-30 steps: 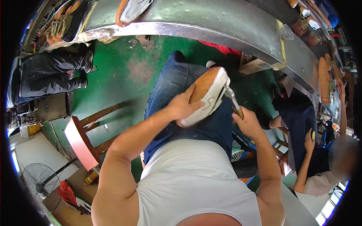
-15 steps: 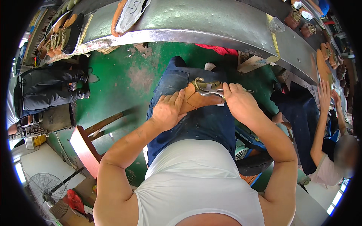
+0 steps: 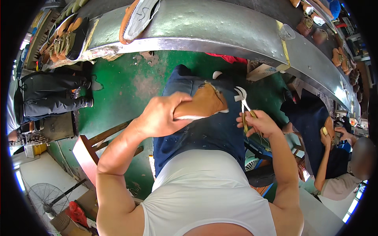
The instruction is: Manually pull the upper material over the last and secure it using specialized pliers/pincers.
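Observation:
My left hand [image 3: 162, 115] is wrapped round one end of a tan leather shoe [image 3: 202, 101] above my lap. A whitish edge runs along the shoe's lower side, and its other end points right. Beside it, apart from the shoe, my right hand [image 3: 263, 123] grips lasting pliers [image 3: 245, 103] by yellowish handles. Their curved silver jaws point up and away from me, with a gap between them. Blue jeans [image 3: 185, 137] lie under both hands.
A metal-topped bench [image 3: 204, 23] crosses the far side, bearing a shoe sole [image 3: 136, 19] and a clear plastic cup [image 3: 286, 32]. A wooden stool [image 3: 88, 153] stands at left. On the right, a co-worker's hand [image 3: 326, 137] holds something small and yellow against a brown shoe piece.
The pliers have come away from the shoe and swung upright in my right hand. My left hand has shifted its grip, and the shoe is turned. The co-worker's hands have drawn nearer their lap.

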Demonstrator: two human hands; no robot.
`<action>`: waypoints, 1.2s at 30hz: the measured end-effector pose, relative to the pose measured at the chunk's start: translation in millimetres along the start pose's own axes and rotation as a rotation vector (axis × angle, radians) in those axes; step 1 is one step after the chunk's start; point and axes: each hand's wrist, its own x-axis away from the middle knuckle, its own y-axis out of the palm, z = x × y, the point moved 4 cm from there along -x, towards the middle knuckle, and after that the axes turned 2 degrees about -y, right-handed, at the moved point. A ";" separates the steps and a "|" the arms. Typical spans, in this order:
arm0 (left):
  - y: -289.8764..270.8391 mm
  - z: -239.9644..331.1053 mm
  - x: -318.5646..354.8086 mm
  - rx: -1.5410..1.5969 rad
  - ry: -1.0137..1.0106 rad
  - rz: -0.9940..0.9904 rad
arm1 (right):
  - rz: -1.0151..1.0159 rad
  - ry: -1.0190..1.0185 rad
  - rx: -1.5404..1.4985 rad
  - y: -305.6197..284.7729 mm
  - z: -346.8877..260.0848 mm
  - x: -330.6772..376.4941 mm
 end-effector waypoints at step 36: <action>192.6 -80.0 -55.8 1.258 -0.493 0.043 | 0.435 -0.328 0.680 62.2 45.7 -37.5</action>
